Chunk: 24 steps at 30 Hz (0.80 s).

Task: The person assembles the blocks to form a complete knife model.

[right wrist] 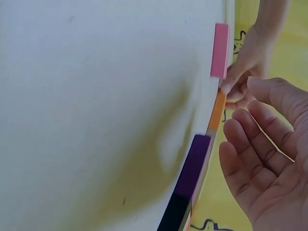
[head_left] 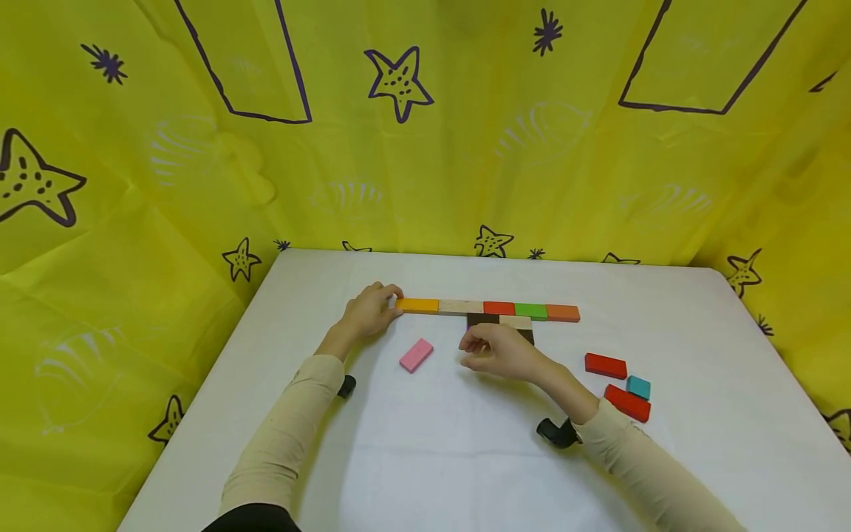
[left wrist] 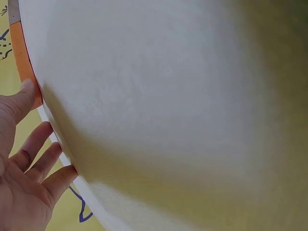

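Observation:
My left hand [head_left: 369,309] pinches the left end of a yellow-orange block [head_left: 420,306] between thumb and index finger; its other fingers touch the table in the left wrist view. From that block a straight row runs right: a plain wood block [head_left: 461,307], a red one [head_left: 499,307], a green one [head_left: 530,311] and an orange one [head_left: 562,313]. Against the row's near side lie a dark brown block [head_left: 483,319] and a cream block [head_left: 515,322]. My right hand [head_left: 503,352], loosely curled and holding nothing, partly hides the blocks below these, among them a purple block [right wrist: 192,163].
A pink block [head_left: 417,355] lies by itself between the hands. On the right are two red blocks [head_left: 606,366] with a small teal block [head_left: 639,387] touching the nearer one. Yellow patterned cloth [head_left: 425,170] hangs behind and beside the white table [head_left: 425,480].

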### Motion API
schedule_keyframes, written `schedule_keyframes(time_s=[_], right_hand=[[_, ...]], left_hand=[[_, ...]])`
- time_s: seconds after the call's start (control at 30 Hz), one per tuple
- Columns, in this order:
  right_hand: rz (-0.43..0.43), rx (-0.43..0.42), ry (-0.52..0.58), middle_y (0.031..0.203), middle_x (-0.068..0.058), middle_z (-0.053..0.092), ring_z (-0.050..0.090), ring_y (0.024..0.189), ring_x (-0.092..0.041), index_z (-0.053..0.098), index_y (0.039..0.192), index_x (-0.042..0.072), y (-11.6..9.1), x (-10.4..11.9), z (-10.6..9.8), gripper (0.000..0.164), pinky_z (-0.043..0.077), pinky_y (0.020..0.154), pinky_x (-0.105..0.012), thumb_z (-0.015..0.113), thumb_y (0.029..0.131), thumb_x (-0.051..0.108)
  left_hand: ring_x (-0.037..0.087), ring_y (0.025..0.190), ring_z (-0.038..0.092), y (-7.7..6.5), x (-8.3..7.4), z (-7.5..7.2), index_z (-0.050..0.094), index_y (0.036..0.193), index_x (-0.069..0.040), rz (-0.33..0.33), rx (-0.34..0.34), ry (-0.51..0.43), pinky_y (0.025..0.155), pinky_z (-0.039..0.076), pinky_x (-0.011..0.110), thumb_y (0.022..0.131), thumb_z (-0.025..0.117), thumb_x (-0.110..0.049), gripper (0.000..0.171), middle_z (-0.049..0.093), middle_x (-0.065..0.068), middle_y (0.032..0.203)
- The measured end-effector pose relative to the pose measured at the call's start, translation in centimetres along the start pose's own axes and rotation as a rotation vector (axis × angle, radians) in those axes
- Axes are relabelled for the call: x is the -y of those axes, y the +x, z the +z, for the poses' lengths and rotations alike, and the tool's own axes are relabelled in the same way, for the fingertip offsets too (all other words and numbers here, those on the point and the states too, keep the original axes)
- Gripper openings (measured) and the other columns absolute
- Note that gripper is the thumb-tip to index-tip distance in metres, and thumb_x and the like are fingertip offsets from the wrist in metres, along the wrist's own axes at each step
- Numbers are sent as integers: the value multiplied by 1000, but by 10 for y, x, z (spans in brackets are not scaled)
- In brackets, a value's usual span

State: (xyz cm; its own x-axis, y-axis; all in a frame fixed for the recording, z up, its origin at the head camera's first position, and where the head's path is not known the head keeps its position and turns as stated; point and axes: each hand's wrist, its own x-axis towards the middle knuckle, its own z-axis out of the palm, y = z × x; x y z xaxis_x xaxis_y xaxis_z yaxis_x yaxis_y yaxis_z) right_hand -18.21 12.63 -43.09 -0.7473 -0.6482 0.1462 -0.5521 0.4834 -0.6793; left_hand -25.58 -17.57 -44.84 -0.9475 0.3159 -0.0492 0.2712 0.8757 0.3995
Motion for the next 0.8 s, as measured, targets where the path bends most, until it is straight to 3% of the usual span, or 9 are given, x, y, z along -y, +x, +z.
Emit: schedule_keyframes(time_s=[0.4, 0.8], right_hand=[[-48, 24, 32, 105, -9, 72, 67, 93, -23, 70, 108, 1, 27, 11, 18, 25, 56, 85, -36, 80, 87, 13], [-22, 102, -34, 121, -9, 68, 67, 106, -26, 66, 122, 4, 48, 18, 32, 33, 54, 89, -38, 74, 90, 6]], left_hand=[[28, 106, 56, 0, -1, 0, 59, 130, -22, -3, -6, 15, 89, 51, 53, 103, 63, -31, 29, 59, 11, 117], [26, 96, 55, 1, 0, 3, 61, 127, -22, -5, -25, 37, 81, 51, 50, 101, 66, -31, 28, 57, 8, 107]])
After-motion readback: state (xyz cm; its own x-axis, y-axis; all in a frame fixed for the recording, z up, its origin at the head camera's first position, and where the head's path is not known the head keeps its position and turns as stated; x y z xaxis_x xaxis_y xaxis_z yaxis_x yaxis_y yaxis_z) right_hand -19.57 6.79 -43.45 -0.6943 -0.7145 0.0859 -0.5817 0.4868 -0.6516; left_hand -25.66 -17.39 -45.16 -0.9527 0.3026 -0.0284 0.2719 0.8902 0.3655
